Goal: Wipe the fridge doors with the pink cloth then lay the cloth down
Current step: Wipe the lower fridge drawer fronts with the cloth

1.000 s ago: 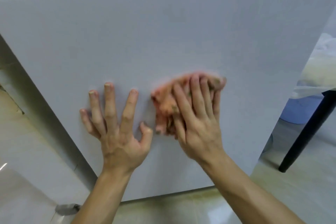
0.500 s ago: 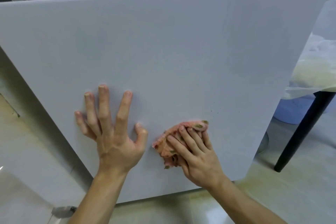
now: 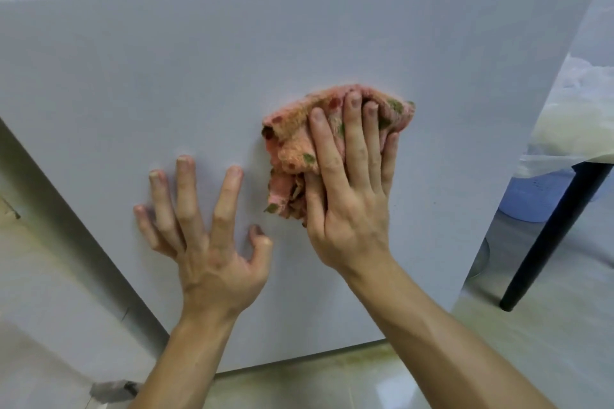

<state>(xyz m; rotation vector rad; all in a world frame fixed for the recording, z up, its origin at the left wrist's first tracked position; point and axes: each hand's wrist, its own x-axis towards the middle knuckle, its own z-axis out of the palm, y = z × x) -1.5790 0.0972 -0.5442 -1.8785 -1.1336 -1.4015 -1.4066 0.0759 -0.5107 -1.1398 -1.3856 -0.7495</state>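
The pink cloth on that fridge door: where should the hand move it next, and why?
Probably slide the right hand and pink cloth sideways toward the right edge of the fridge door. The cloth is pressed under straight fingers near the door's middle, the left hand braces the panel beside it, and bare door lies to the right.

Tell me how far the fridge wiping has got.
Done: nothing shows for certain; the pale grey fridge door looks uniform. In hand: the right hand presses the crumpled pink patterned cloth on that door, the left hand braced beside it. Left: any remaining door area, then laying the cloth down.
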